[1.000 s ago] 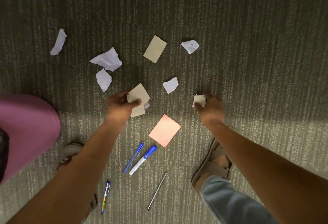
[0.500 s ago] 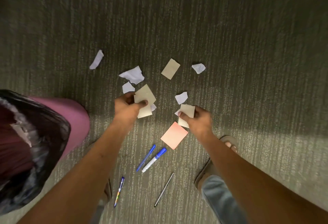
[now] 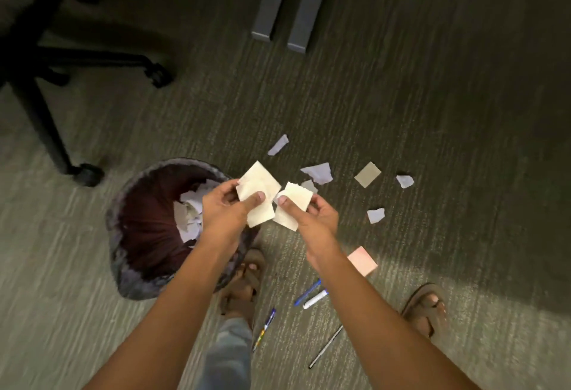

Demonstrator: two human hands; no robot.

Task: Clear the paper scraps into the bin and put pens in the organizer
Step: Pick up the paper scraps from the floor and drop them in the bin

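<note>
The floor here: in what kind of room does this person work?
Probably an office. The floor is grey striped carpet, the wheeled base of an office chair stands at the upper left, and two grey desk legs come down at the top.

Carpet point(image 3: 432, 105): ribbed pile, matt, grey-green. Cream paper sheets point(image 3: 259, 187) pinched in the left hand point(image 3: 227, 208) and cream sheets point(image 3: 293, 204) in the right hand point(image 3: 312, 216): thin, matt, lightly creased. White scraps point(image 3: 318, 172): crumpled paper. Bin point(image 3: 123, 266): crinkled plastic liner, faint sheen. Pens point(image 3: 313, 298): smooth glossy plastic. Sandals point(image 3: 428, 309): matt brown straps. Chair base point(image 3: 40, 117): matt black. Trouser leg point(image 3: 228, 355): pale denim cloth
</note>
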